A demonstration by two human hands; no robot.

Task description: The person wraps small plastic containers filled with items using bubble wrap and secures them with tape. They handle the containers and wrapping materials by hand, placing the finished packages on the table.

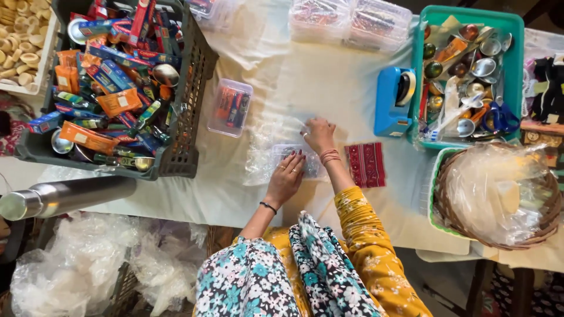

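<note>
A: What have the two hands got under them?

B: A small clear plastic box (296, 159) with a clear plastic bag (267, 141) around or beneath it (which of the two I cannot tell), lying flat on the table (329, 76); the left hand (286, 178) rests on the near end of the box with fingers spread and flat, no closed grip; the right hand (319, 135) presses down at the far end, fingers together on the film, pinching nothing that I can see.

A: How would that box handle?

B: Light, I would judge; thin walls, fairly stiff but liable to crack if squeezed; the film is soft, slippery and crinkly, so it will slide over the box; better to take the box by its two short ends, just where the hands already lie, than by the loose film.

A: Room around the grip?

B: To the left of the hands stands another clear box (230, 107), near but apart; beyond that the dark crate (191, 105) full of packets; to the right, just beside the right forearm, a red patterned cloth (365, 164); farther out a blue tape dispenser (392, 101) and the teal tray (470, 14); the near table edge lies just behind the wrists; open cloth lies beyond the right hand, the freest way to slide.
</note>
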